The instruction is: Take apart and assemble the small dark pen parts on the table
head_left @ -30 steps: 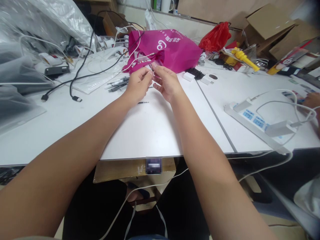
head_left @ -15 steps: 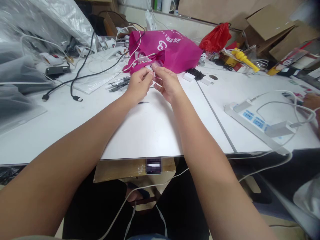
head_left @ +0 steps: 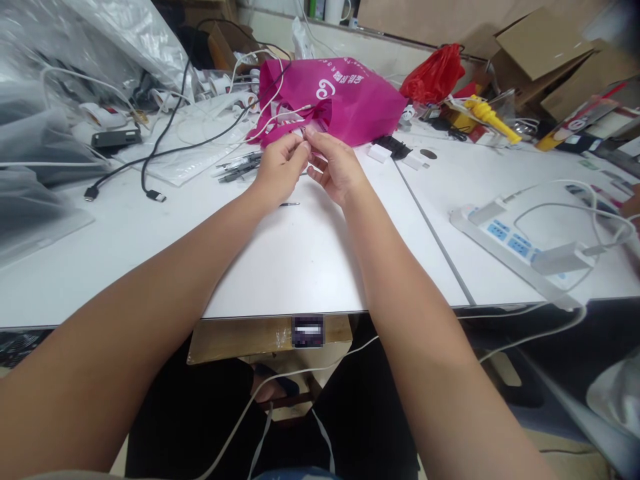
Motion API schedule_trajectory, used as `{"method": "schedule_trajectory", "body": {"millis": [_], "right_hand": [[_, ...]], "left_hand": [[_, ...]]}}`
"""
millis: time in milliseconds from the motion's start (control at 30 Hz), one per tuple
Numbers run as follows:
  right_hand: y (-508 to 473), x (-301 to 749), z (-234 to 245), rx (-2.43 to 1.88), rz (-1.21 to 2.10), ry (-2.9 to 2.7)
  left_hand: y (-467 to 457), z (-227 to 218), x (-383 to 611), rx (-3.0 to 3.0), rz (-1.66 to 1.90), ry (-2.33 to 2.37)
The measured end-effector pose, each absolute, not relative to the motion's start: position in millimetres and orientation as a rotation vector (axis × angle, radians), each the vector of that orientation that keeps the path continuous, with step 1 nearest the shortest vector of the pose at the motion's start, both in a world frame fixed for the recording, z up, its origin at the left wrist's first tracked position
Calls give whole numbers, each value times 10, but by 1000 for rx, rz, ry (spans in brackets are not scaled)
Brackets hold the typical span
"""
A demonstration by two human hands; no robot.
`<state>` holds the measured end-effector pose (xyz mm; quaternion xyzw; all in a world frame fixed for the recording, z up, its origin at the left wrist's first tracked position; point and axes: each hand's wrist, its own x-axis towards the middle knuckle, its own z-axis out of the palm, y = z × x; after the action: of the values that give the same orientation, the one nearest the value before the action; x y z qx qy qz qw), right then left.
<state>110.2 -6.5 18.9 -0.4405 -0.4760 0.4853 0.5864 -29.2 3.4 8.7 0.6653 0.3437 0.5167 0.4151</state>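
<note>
My left hand (head_left: 281,168) and my right hand (head_left: 334,163) meet above the white table (head_left: 295,267), fingertips pinched close together. Whatever sits between them is small and mostly hidden by the fingers. Behind the fingertips lies a magenta bag (head_left: 365,107) with white lettering, its opening turned toward me. Left of my left hand rests a bunch of thin dark and silvery strips (head_left: 239,168). A short thin dark pen-like piece (head_left: 290,204) lies on the table just below my hands.
Black cables (head_left: 155,157) and clear plastic bags (head_left: 35,153) spread over the left side. White adapters (head_left: 379,153) sit right of the magenta bag. A power strip (head_left: 515,243) with plugged-in chargers lies at right. Farther back are a red bag (head_left: 433,73), a yellow tool (head_left: 493,119) and cardboard boxes (head_left: 543,47).
My left fingertips have shifted slightly right, closer to my right hand's fingertips. The other person's hand at the far right has drawn partly out of view. Otherwise little differs.
</note>
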Motion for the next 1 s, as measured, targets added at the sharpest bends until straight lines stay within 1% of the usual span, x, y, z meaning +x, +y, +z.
{"method": "schedule_trajectory", "body": {"millis": [200,333,500,600,800,900,1000], "right_hand": [[35,1085,118,-1007,1107,-1110],[39,1068,110,-1003,1113,-1115],[-43,1058,161,-1042,1126,-1086],[-98,1048,189,-1050,1148,-1067],[-150,1048,221,-1040,1202,-1056],[-156,1087,253,-1034,1175,-1035],[-153,1122,272,-1028,1078,-1049]], "left_hand": [[49,81,-326,1958,1430,974],[38,106,-374,2078,1427,1121],[53,82,-407,2171,1441,1120],[77,64,-412,2202,1467,1125],[170,25,-409,2216,1305,1232],[199,9,-400,2195,1373,1192],[183,13,-390,2117,1480,1103]]}}
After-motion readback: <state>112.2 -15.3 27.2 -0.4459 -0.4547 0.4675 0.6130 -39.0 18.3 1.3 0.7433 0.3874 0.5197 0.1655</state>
